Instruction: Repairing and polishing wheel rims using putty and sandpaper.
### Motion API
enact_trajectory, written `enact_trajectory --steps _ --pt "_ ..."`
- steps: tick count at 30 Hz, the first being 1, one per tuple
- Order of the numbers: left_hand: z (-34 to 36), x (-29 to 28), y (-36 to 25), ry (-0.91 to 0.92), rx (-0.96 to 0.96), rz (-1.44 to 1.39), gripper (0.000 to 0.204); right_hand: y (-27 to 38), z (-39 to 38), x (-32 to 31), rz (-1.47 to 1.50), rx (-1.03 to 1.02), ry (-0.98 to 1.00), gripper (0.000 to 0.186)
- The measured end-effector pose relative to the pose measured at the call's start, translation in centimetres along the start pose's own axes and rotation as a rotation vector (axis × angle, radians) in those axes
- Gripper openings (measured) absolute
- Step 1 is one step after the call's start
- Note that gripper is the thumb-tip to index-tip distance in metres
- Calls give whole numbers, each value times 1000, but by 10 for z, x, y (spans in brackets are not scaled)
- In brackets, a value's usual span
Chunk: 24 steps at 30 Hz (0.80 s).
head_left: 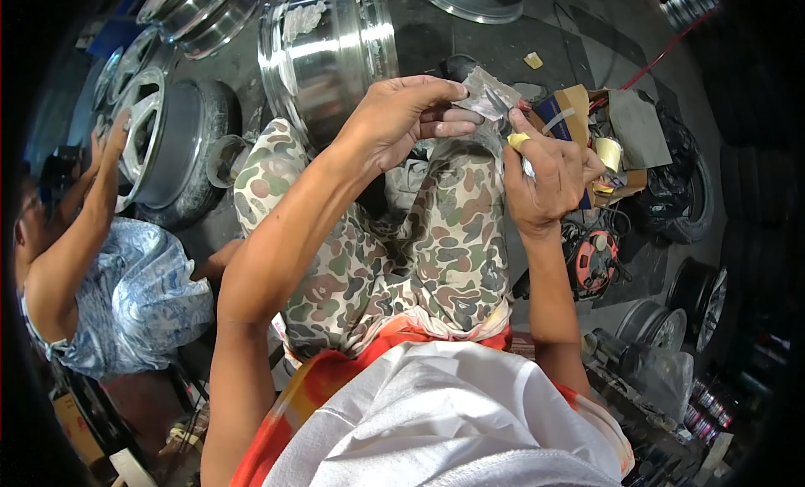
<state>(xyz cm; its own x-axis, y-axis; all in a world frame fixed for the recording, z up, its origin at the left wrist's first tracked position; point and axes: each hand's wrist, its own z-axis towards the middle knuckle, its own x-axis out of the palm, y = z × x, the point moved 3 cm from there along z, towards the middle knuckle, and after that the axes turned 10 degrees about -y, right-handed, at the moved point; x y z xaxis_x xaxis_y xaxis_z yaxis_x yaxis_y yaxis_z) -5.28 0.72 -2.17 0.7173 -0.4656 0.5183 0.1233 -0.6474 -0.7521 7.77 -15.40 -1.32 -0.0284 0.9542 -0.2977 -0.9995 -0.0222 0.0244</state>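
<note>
Between the thumb and fingers of my left hand (407, 118) is the edge of a thin, greyish, crinkled sheet (475, 99), held above my right knee. My right hand (549, 175) is closed at the sheet's other side. A small piece with a yellow end (518, 140) shows between its fingers. A narrow dark tip lies against the sheet near its index finger; whether it belongs to the yellow piece I cannot tell. Just beyond my left hand stands a shiny metal wheel rim (327, 59), with a pale grey patch on its upper left surface.
At left, a person in a blue patterned garment (138, 290) has both hands at a spoked wheel (142, 139) beside a tyre (222, 122). An open cardboard box (570, 109) with cans stands at right, near a red cable reel (595, 254). More rims (478, 2) lie at the back.
</note>
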Motion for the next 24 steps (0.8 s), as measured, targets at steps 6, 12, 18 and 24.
enact_trajectory --steps 6,12,18,24 --pt "2 -8 3 -26 2 32 18 -3 -8 -14 58 -31 106 24" --pt "0 -12 14 -15 -16 81 19 -5 -11 -40 95 -12 233 25" --pt "-22 -11 26 -34 60 337 26 -48 -70 -71 92 969 -95 31" --pt "-25 8 46 0 284 532 31 -65 -267 -112 -91 1163 491 27"
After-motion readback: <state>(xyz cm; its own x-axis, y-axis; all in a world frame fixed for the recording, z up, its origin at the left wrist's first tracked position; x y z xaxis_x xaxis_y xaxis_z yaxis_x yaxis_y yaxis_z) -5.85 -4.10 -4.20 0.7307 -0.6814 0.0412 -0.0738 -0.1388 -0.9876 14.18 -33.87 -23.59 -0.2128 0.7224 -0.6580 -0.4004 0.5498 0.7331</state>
